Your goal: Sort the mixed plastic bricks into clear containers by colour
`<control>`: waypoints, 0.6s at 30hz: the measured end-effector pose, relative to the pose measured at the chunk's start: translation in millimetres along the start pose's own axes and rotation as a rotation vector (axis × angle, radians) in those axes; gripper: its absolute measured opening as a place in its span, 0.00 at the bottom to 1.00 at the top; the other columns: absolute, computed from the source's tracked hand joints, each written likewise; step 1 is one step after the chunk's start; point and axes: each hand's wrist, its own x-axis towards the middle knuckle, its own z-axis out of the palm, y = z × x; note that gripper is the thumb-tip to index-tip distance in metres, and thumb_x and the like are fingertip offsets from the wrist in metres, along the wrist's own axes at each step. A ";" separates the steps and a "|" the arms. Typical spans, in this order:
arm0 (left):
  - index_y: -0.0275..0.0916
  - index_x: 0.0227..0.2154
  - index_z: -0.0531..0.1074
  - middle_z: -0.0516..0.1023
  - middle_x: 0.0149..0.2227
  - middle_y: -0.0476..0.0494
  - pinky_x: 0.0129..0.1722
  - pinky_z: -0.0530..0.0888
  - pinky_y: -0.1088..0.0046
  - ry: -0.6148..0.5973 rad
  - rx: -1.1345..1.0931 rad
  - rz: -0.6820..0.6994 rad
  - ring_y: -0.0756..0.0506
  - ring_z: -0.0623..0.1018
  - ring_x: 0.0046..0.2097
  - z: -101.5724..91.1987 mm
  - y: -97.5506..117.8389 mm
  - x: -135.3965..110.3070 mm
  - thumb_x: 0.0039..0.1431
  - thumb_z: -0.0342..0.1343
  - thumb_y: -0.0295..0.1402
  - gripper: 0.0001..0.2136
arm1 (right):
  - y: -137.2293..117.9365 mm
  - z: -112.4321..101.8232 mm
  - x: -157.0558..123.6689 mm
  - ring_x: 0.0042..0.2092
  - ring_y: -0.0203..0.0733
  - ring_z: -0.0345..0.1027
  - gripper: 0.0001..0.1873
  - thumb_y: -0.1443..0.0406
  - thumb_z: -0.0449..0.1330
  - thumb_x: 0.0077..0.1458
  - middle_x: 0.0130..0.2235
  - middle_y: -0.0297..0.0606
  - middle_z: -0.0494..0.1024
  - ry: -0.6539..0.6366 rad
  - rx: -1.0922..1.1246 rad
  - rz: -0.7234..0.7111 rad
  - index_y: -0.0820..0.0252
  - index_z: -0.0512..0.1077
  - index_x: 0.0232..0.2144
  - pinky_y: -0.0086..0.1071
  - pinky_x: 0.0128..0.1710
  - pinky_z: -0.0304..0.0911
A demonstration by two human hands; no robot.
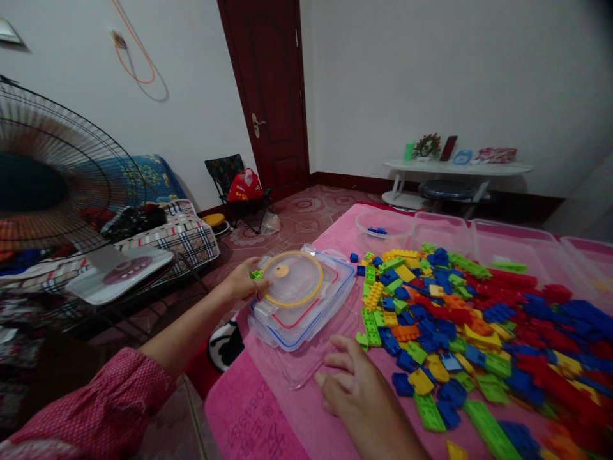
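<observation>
You have two hands in view: one left hand (242,282) and one right hand (353,383). Count three rimmed lids in the stack: one yellow-rimmed lid (306,284), one red-rimmed lid (286,321) and one blue-rimmed lid (318,314). You have four clear tubs in view: one round tub (366,235) and three rectangular tubs (440,231). The toy blocks (421,329), in five main colours, overlap too heavily for you to total. Beyond, count one fan (31,182), one door (268,83), one folding chair (223,171) and one red bag (244,185).
</observation>
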 end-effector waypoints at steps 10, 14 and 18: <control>0.36 0.58 0.56 0.70 0.25 0.53 0.16 0.60 0.82 -0.074 -0.101 -0.011 0.56 0.64 0.17 -2.3 1.0 -11.9 0.37 0.65 0.33 0.41 | 12.8 15.3 19.7 0.54 0.53 0.65 0.48 0.63 0.68 0.35 0.53 0.55 0.70 0.029 0.866 0.126 0.65 0.55 0.59 0.42 0.51 0.61; 0.35 0.59 0.54 0.67 0.20 0.56 0.14 0.57 0.83 -0.085 -0.088 -0.020 0.57 0.61 0.15 -5.9 5.2 -13.2 0.39 0.64 0.34 0.42 | -9.1 12.0 18.0 0.57 0.50 0.60 0.42 0.66 0.66 0.39 0.56 0.49 0.67 -0.073 0.949 0.136 0.59 0.59 0.59 0.40 0.54 0.57; 0.35 0.60 0.51 0.63 0.16 0.59 0.14 0.55 0.83 -0.119 -0.107 -0.025 0.56 0.59 0.14 -11.3 4.4 -7.9 0.40 0.63 0.34 0.42 | -26.6 10.2 12.8 0.59 0.48 0.57 0.42 0.67 0.65 0.41 0.59 0.46 0.63 -0.160 0.985 0.127 0.56 0.57 0.59 0.41 0.56 0.55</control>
